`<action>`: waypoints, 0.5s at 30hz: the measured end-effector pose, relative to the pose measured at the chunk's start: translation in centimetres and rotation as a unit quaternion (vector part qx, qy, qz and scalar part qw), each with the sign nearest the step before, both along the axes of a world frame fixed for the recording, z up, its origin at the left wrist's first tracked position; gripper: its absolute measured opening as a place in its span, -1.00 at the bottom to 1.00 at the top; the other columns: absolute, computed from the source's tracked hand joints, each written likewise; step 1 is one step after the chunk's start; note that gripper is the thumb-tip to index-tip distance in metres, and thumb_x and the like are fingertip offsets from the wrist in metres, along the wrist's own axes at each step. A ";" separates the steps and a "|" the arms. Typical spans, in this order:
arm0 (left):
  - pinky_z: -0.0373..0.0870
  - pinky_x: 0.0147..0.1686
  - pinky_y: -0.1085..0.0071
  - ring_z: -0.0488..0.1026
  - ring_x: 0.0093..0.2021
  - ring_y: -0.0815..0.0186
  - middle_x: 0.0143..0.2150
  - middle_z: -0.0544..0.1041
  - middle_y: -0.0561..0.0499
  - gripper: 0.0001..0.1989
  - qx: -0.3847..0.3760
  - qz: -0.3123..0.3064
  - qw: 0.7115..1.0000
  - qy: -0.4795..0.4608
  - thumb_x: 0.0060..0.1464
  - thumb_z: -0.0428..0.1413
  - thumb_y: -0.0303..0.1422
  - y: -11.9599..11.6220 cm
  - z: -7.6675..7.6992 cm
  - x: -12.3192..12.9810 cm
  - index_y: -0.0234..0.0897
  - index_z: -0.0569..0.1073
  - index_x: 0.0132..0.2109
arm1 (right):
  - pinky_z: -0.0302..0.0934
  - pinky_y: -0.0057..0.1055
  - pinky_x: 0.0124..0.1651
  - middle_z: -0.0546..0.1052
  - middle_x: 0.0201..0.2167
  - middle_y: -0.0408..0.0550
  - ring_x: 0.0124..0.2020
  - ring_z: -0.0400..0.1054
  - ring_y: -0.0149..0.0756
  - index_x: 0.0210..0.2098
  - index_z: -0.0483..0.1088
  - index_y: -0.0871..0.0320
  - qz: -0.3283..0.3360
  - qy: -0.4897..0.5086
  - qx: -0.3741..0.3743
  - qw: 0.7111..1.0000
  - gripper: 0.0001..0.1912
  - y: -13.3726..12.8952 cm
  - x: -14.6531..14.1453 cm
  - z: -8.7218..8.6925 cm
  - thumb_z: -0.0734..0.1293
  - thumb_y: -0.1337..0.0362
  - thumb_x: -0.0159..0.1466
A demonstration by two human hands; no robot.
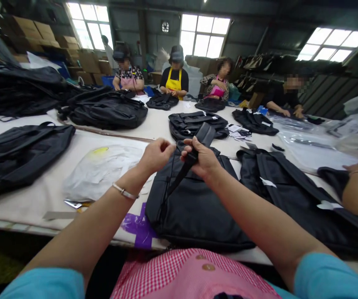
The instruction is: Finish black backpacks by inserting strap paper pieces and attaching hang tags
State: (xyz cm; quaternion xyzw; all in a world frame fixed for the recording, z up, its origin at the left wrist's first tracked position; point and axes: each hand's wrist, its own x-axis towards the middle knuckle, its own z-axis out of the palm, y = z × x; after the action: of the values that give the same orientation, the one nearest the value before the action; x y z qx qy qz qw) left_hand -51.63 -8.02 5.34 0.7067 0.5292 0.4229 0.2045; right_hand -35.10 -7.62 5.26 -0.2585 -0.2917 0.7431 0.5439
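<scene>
Gripping the strap [206, 133], right hand [204, 159] partly hides it; left hand [158, 154] curls, contents unclear.

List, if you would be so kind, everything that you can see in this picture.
Large soft black backpack: one, black, before the person
Padded black strap: one, black, in the right hand
Other soft black bags: at least eight, black, around the table
Crumpled white plastic-looking bundle: one, white with yellow patch, left
Purple tape patch: one, purple, near edge
Thin flat strip: one, grey, near edge, left
Paper tags: several, white and black, beyond the backpack
Pale table: one, whitish, under the bags
Brown cardboard boxes: several, brown, back left
Paned windows: three, white, back wall
Other people: several, mixed clothing, mostly across the table
Silver bracelet: one, silver, left wrist
Left hand: one, bare, beside the strap
Right hand: one, bare, gripping the strap
</scene>
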 end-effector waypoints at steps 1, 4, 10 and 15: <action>0.25 -0.41 0.44 0.37 -0.44 0.34 -0.47 0.48 0.05 -0.65 -0.055 -0.029 0.998 0.019 0.06 0.10 -0.05 -1.3 -1.4 -0.8 -0.29 0.47 -0.32 | 0.36 -0.44 -0.42 0.37 -0.62 -0.26 -0.58 0.34 -0.44 -0.29 0.40 0.20 -0.012 0.006 -0.012 1.000 -0.76 0.3 0.2 -0.1 0.29 0.12 0.33; 0.28 -0.41 0.43 0.41 -0.42 0.31 -0.43 0.52 0.03 -0.65 -0.195 -0.109 0.975 0.020 0.01 0.15 -0.04 -4.8 -5.5 -1.8 -0.27 0.50 -0.30 | 0.35 -0.45 -0.46 0.37 -0.63 -0.27 -0.60 0.32 -0.46 -0.28 0.39 0.20 -0.028 0.015 -0.035 0.999 -0.75 0.9 0.5 -0.3 0.25 0.13 0.36; 0.14 -0.47 0.45 0.31 -0.49 0.36 -0.53 0.39 0.12 -0.70 -0.186 -0.054 0.980 0.044 0.03 0.13 -0.09 -6.8 -7.7 -1.3 -0.24 0.41 -0.40 | 0.36 -0.42 -0.48 0.44 -0.59 -0.17 -0.57 0.39 -0.39 -0.25 0.39 0.20 -0.040 0.007 -0.044 0.998 -0.53 1.7 0.4 -0.2 0.09 -0.05 0.39; 0.00 -0.48 0.42 0.16 -0.54 0.39 -0.61 0.17 0.16 -0.58 -0.113 -0.055 0.988 0.091 0.17 -0.02 -0.08 -6.6 -7.2 -2.3 -0.23 0.18 -0.54 | 0.35 -0.42 -0.51 0.56 -0.46 -0.02 -0.46 0.50 -0.28 -0.27 0.35 0.23 -0.117 -0.056 -0.073 0.989 -0.57 4.7 1.1 -0.9 0.07 0.01 0.41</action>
State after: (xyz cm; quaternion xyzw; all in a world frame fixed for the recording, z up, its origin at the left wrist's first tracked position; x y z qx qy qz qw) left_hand -53.89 -14.59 -1.81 0.7427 0.5501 0.2824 0.2569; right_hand -33.96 -2.93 4.39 -0.3713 -0.2348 0.6778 0.5896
